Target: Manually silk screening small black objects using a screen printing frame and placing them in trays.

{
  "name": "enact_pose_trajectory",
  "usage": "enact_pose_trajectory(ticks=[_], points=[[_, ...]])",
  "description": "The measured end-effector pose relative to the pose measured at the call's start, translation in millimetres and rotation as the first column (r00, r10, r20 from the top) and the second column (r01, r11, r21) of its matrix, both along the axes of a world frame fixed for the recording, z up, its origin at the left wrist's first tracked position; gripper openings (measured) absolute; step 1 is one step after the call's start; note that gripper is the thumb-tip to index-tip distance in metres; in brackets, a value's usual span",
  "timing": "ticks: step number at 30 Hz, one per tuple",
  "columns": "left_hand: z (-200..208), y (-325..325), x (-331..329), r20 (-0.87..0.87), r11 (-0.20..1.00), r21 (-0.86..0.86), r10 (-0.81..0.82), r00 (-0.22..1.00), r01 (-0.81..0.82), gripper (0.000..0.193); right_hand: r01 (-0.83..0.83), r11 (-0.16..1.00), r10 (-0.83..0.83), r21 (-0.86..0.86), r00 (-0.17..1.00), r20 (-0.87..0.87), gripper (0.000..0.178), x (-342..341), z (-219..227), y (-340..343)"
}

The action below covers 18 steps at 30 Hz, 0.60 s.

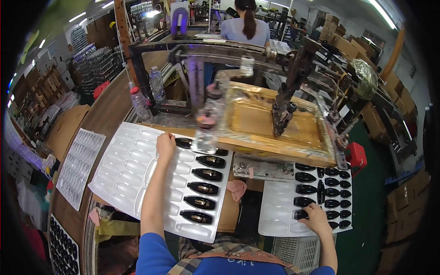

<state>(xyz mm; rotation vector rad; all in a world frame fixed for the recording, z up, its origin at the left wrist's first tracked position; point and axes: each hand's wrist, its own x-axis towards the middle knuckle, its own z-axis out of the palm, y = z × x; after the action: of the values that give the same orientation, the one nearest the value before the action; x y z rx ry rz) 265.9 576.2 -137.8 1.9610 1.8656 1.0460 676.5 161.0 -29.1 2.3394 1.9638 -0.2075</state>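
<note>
My left hand (166,145) is over the white moulded tray (123,170) on the left, its fingers closed at the end of a glossy black bottle-shaped piece (184,143). Along this tray's right side lies a column of similar black pieces (204,188) with gold print. My right hand (316,218) grips another black bottle-shaped piece (300,214) with thumb and fingers, at the second white tray (275,224). That tray carries black pieces of several shapes, the smaller ones (332,193) on its right. Part of the gripped piece is hidden by my fingers.
Ahead stands a printing press with a wooden-framed screen (275,117) above a narrow bed (261,170). Plastic bottles (140,103) stand left of it. More trays (79,167) lie on the curved left bench. A red stool (355,156) is at right. A person (246,27) sits beyond the press.
</note>
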Motion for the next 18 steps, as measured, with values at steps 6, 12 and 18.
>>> enact_pose_trajectory(ticks=[6, 12, 18], points=[[26, -18, 31, -0.146, 0.731, 0.589, -0.325, 0.935, 0.346, 0.026, 0.393, 0.880, -0.249, 0.265, 0.859, -0.447, 0.041, 4, 34, 4], [86, -36, 116, 0.049, 0.769, 0.482, -0.503, 0.863, 0.421, 0.024, 0.301, 0.775, 0.178, 0.555, 0.740, -0.649, 0.047, -11, 61, 70], [125, -49, 143, 0.339, 0.748, 0.384, -0.659, 0.671, 0.541, 0.021, 0.254, 0.820, 0.289, 0.513, 0.590, -0.754, 0.047, -41, 55, 143]])
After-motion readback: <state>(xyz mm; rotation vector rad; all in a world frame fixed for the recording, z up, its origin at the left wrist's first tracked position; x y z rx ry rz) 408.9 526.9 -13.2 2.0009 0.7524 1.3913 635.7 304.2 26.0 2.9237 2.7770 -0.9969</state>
